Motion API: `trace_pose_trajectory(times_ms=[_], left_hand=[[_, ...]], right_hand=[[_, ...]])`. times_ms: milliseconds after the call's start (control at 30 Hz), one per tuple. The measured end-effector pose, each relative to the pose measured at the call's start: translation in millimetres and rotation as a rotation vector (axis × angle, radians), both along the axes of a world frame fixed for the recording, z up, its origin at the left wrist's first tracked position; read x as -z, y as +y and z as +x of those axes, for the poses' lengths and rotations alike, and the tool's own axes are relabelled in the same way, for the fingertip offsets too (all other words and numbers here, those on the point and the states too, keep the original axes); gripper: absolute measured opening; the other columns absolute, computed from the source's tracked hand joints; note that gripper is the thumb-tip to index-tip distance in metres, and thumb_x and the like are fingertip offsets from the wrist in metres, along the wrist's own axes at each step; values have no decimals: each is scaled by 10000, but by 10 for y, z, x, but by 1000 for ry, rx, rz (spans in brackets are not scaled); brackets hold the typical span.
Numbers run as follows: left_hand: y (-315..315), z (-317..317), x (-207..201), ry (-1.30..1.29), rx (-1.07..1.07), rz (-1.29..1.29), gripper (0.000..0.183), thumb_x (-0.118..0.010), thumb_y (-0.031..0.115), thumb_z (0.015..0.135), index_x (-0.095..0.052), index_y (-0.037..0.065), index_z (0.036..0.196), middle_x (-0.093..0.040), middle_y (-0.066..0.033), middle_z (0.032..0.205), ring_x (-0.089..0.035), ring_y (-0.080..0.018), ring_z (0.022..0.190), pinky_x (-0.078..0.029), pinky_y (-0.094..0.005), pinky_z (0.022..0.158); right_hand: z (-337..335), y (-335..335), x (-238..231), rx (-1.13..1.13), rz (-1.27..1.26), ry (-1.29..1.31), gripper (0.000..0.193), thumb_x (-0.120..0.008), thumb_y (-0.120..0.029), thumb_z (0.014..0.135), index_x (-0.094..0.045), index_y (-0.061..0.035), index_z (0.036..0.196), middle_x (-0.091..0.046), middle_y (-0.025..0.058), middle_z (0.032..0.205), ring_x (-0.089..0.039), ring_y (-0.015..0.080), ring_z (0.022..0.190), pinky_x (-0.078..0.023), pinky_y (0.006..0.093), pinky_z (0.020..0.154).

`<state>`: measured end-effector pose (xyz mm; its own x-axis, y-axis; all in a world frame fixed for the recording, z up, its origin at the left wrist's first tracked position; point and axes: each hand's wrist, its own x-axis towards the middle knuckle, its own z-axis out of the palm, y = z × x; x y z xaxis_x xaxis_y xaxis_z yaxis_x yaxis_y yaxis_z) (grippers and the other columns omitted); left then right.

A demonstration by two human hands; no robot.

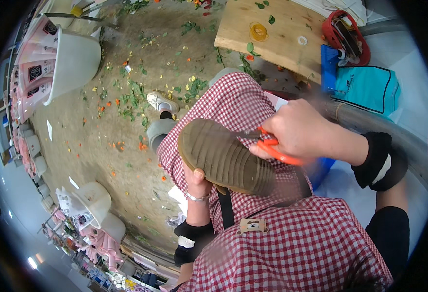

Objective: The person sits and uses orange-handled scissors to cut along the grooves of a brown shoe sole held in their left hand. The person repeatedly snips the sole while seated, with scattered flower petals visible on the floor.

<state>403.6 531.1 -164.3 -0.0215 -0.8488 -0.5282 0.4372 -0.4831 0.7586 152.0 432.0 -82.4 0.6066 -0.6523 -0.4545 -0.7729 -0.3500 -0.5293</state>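
A brown shoe lies over my lap with its ridged sole turned up toward me. Its upper is hidden, so I cannot tell what style it is. My left hand grips the shoe's near edge, the thumb on the sole and the other fingers out of sight beneath. Orange-handled scissors are in my right hand, its fingers closed about the handles. Their dark blades point left over the sole's far edge; whether the tips touch it is too blurred to tell. Under both hands spreads my red-and-white checked apron.
A wooden tabletop at the upper right carries a yellow rubber-band bundle, near a red basket and teal bag. Leaves and petals litter the floor. White buckets with pink wrapping stand left.
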Motion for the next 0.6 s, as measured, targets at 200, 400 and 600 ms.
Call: trace_pose_trajectory(times_ms=[200, 400, 600], left_hand=[[10, -7, -37, -4, 9, 20, 1121, -789, 559, 524, -242, 16, 1339, -420, -124, 1259, -472, -256, 1121, -427, -389, 926], [-8, -30, -85, -7, -3, -9, 1147, -794, 554, 518, -216, 25, 1355, -419, -125, 1258, -474, -257, 1120, -426, -388, 926], [-9, -25, -86, -34, 15, -2, 1099, -778, 540, 549, -229, 19, 1346, -420, -129, 1253, -475, -257, 1112, -426, -387, 921]], right_hand=[[-17, 56, -29, 8, -33, -16, 613, -522, -547, 791, -587, 12, 546, -544, 179, 521, -587, 347, 550, -469, 408, 516], [-54, -34, -94, -74, -140, -17, 573, -552, -510, 778, -593, 12, 545, -541, 171, 500, -581, 327, 497, -472, 371, 493], [-70, -151, -260, -133, -286, 21, 440, -642, -390, 716, -592, 4, 527, -540, 151, 490, -586, 307, 494, -472, 357, 487]])
